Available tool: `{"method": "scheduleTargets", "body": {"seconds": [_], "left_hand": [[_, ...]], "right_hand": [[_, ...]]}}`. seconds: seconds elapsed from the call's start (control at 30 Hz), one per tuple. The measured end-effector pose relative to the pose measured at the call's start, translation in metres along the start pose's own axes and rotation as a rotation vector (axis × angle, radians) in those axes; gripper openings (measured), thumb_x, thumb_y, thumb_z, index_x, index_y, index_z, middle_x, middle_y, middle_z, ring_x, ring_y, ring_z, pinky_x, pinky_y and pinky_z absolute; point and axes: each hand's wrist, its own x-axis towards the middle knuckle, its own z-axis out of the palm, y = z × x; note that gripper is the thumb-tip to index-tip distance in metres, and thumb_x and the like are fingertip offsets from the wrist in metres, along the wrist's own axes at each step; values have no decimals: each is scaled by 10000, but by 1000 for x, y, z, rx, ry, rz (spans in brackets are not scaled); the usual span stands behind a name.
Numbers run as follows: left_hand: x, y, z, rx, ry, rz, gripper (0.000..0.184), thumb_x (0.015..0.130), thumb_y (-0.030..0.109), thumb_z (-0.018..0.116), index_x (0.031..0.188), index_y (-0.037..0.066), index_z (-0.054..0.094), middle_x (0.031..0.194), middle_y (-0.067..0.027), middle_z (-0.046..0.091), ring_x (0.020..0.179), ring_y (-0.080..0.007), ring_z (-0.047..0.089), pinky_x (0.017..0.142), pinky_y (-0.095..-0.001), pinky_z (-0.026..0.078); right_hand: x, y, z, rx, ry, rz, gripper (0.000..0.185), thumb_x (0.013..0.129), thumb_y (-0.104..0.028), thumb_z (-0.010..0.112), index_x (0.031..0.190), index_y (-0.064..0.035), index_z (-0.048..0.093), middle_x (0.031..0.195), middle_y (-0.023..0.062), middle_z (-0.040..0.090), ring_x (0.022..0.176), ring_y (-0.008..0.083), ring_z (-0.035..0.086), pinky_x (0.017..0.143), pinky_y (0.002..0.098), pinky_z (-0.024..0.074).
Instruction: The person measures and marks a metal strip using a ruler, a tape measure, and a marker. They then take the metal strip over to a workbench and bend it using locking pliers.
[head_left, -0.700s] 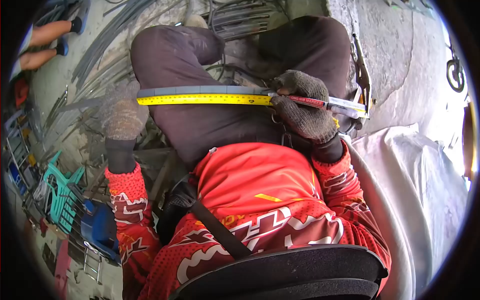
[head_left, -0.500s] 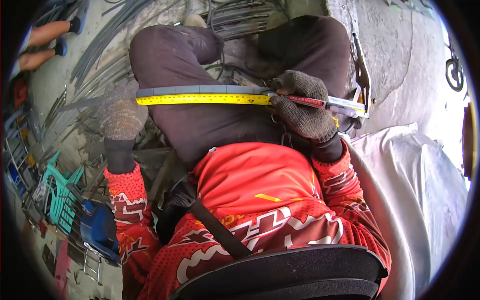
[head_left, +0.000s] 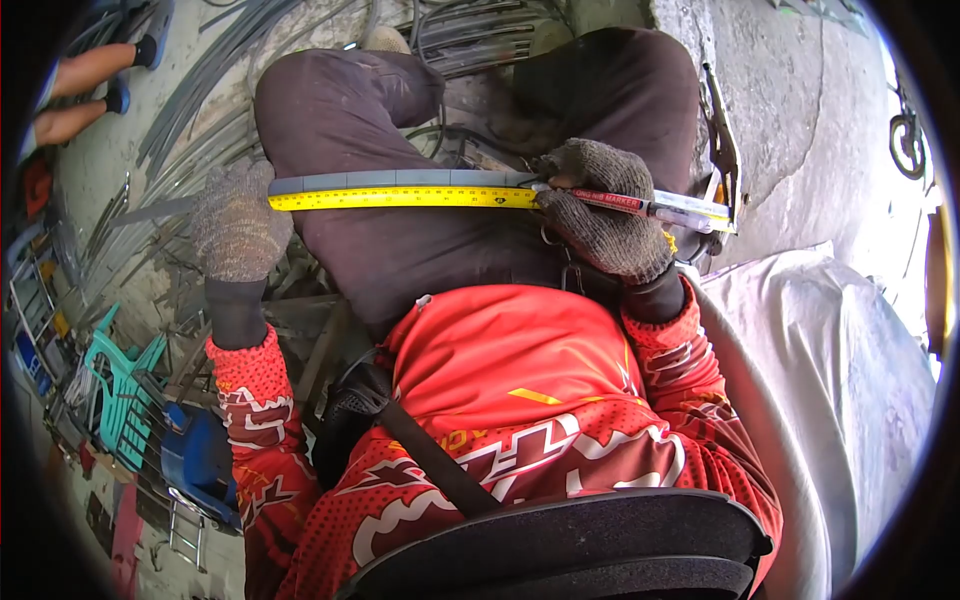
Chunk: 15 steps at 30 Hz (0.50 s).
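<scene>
My left hand [head_left: 238, 222], in a grey knitted glove, is closed around a long grey flat strip [head_left: 345, 181] and the yellow tape measure [head_left: 400, 198] lying along it. Both stretch across my lap, over the dark trousers. On the other side, my gloved right hand [head_left: 605, 210] pinches a red and white marker [head_left: 610, 202], its tip pointing left at the strip's edge. The fingers of that hand also rest at the strip and tape. The far end of the strip runs out to the left beyond my left hand.
Bundles of grey rods [head_left: 205, 85] lie on the floor at upper left, near another person's legs [head_left: 90, 72]. A teal plastic chair [head_left: 122, 390] and a blue object [head_left: 197, 455] are at lower left. A pale sheet [head_left: 800, 340] drapes on the right.
</scene>
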Motion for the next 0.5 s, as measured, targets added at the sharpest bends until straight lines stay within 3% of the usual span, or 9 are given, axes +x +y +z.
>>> {"method": "scheduleTargets", "body": {"seconds": [0.5], "left_hand": [[0,-1,0,8,-42,-11,310,772,195,721,1068,108,704,1061,-111,681,1037,-360,633,883,-511,524]], "right_hand": [[1,3,1,3,26,-43,228,799,-166,807,874,-37,634,800,159,614,725,419,624,636,486,491]]}}
